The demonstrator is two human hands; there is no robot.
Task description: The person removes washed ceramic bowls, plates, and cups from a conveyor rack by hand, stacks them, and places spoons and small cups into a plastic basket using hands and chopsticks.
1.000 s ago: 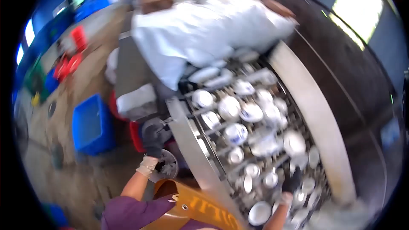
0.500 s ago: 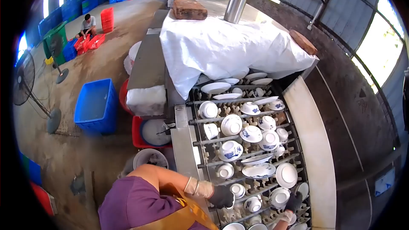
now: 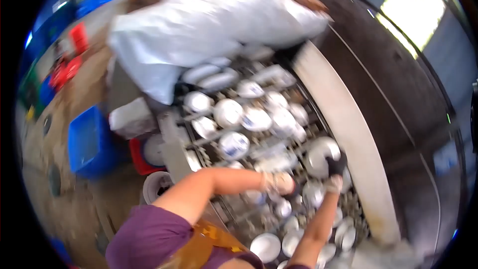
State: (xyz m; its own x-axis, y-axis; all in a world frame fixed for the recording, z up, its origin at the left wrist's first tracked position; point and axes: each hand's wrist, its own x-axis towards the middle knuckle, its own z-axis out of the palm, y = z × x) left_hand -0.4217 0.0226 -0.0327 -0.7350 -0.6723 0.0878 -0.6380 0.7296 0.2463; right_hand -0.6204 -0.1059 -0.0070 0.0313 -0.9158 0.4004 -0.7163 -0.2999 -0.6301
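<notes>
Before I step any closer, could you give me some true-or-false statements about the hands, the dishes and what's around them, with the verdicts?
1. The right hand is at a white plate. True, though blur hides its grip.
2. The left hand is over the blue tub. False: it is over the dish rack.
3. A white sheet hangs beyond the dishes. True.
4. The left sleeve is green. False: it is purple.

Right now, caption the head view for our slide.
Gloved right hand at a white dish amid racked blue-patterned bowls.
</notes>
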